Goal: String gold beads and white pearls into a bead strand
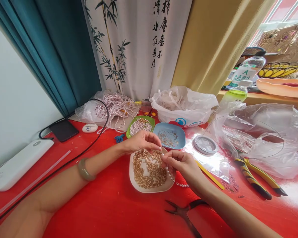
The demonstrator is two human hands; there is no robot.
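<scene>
My left hand (146, 142) is closed in a pinch above the far edge of a white dish (132, 175) of gold beads (149, 177). Whatever its fingertips hold is too small to make out. My right hand (180, 161) grips a string of white and silvery beads (171, 176) right beside the left fingertips. From under the right hand the string trails down past the dish's right rim onto the red table. Just beyond the hands lie a blue dish (180, 135) with small metal pieces and a green dish (152, 121) of pale pearl beads.
Black-handled pliers (181, 211) lie at the front, yellow-black pliers (255, 178) at the right. A roll of clear line (205, 144), plastic bags (275, 138) and a yellow strip (211, 175) lie nearby. A black cable (89, 147) crosses the left side, near a phone (64, 130).
</scene>
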